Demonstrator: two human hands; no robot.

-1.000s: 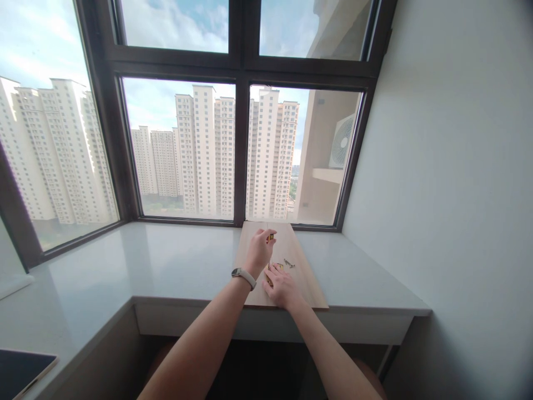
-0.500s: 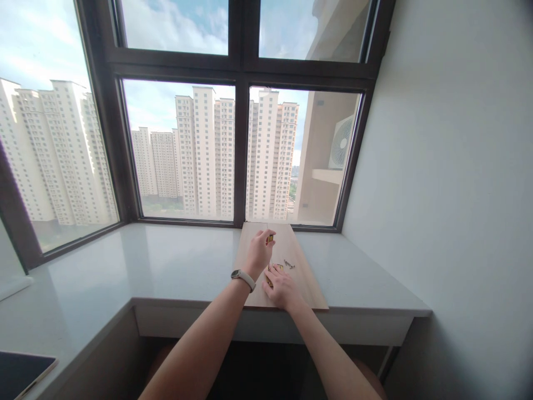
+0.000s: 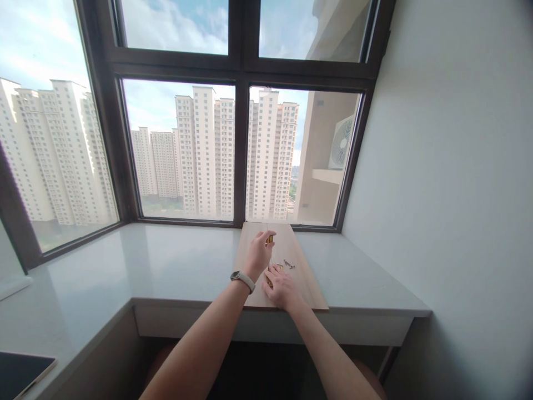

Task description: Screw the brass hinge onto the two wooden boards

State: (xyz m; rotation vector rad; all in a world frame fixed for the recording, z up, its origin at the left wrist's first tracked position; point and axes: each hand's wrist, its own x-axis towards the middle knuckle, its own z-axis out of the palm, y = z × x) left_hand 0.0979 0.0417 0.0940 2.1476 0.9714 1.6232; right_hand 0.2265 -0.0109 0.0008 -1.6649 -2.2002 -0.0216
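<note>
My left hand (image 3: 257,254), with a watch on its wrist, is closed round the yellow-and-black handle of a screwdriver (image 3: 270,239). The thin shaft points down toward my right hand (image 3: 283,288). Under the curled fingers of that hand a small yellow object (image 3: 269,281) is pressed against a light wooden board (image 3: 308,289). Its kind is mostly hidden by the fingers. Whether the screwdriver's tip touches it I cannot tell. Several small metal screws (image 3: 288,264) lie on the board just beyond my right hand.
The board rests on a white windowsill counter (image 3: 187,261), reaching from its front edge to the window frame (image 3: 240,155). A white wall (image 3: 449,166) rises on the right. A dark flat device (image 3: 25,372) lies at the lower left.
The screwdriver's handle appears slightly turned in my left hand, with less red showing. My right hand and the screws stay where they were.
</note>
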